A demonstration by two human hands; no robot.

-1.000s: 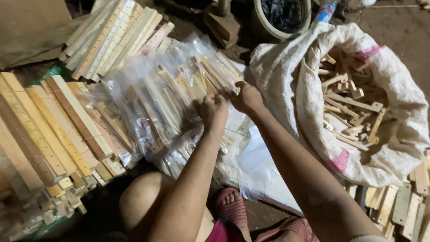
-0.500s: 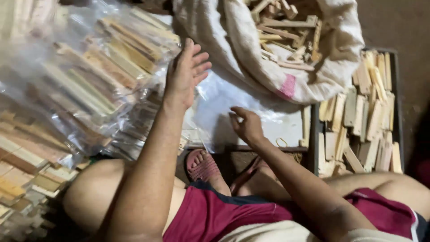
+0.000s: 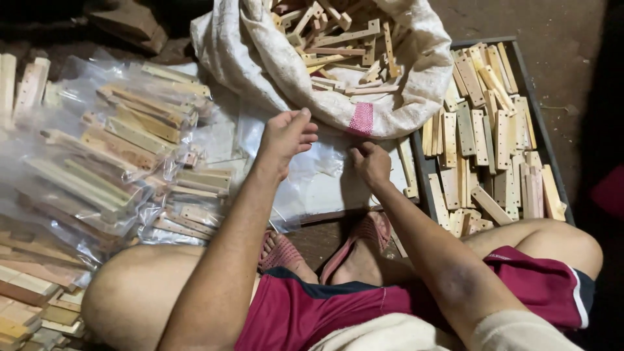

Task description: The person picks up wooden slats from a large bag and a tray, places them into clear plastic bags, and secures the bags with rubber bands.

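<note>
My left hand hovers with fingers spread over a stack of clear plastic bags lying flat on the floor in front of me. My right hand pinches the top bag near its right side, fingers curled. To the left lies a heap of clear packets filled with wooden sticks. A white woven sack full of loose wooden pieces sits just beyond both hands.
A dark metal tray on the right holds several flat wooden strips with holes. More wooden slats are stacked at the lower left. My crossed legs and pink sandals are below the bags.
The view swung right and down, away from the packet heap. My left hand left the packets and came over the flat bags; my right hand dropped onto them.
</note>
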